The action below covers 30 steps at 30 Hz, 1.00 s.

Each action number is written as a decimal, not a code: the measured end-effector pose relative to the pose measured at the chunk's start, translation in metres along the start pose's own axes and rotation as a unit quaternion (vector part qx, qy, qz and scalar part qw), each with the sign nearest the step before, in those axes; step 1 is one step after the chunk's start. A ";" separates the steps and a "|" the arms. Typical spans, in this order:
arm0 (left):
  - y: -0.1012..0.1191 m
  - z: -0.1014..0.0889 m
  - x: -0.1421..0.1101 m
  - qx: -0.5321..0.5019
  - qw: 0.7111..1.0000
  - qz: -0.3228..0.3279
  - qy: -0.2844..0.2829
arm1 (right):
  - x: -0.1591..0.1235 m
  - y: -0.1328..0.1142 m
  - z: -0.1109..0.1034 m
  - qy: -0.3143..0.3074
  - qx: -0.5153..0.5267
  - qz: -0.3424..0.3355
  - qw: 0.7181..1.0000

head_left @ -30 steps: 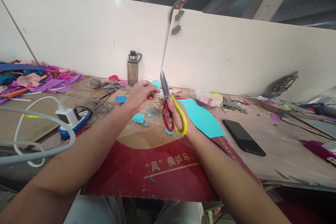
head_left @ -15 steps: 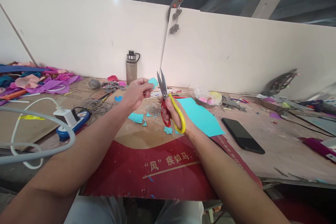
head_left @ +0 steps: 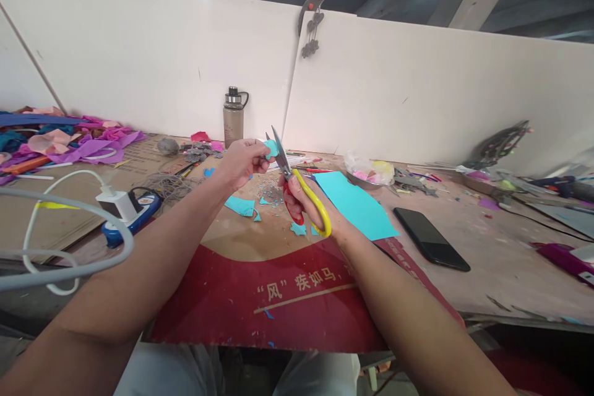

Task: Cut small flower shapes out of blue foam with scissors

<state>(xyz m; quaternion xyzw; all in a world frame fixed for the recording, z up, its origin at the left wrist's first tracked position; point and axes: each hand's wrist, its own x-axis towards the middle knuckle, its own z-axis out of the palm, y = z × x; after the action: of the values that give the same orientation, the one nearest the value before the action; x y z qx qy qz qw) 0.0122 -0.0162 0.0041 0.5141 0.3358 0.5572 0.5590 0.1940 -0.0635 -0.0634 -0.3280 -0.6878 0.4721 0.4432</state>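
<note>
Where the table comes closest to the lap, a red board lies over its edge, with blue scraps on it. To the right a phone lies flat; to the left a cable loops near a plug on a blue strip. Farther in, a turquoise star lies just below the right hand, and a turquoise sheet lies beside the right wrist. The right hand is curled around the red and yellow handles of the scissors, whose 2 blades stand partly apart, tips pointing up and away. The left hand pinches a small turquoise piece between thumb and fingers, raised above the table at the blades; I cannot tell whether they bite into it. Behind, a bottle stands upright near the white wall, and a grey ornament hangs at the wall's top.
</note>
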 end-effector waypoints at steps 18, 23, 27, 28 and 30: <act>0.002 -0.004 0.000 0.036 0.999 0.022 0.002 | 0.000 -0.006 0.002 -0.010 -0.001 0.003 1.000; 0.003 -0.004 -0.001 0.051 0.998 0.033 -0.002 | 0.000 -0.005 0.002 -0.009 0.007 0.009 1.000; 0.002 -0.006 0.001 0.053 0.998 0.038 -0.004 | -0.001 -0.006 0.003 0.002 0.001 0.015 1.000; 0.001 -0.006 0.002 0.052 0.998 0.039 -0.004 | -0.002 -0.007 0.004 0.006 0.000 0.019 1.000; 0.000 -0.007 0.003 0.048 0.998 0.041 -0.004 | -0.003 -0.009 0.005 0.012 0.000 0.024 1.000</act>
<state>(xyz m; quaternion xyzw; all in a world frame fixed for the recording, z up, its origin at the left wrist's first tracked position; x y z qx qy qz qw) 0.0063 -0.0120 0.0028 0.5559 0.3383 0.5610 0.5116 0.1898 -0.0707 -0.0566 -0.3499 -0.6748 0.4784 0.4397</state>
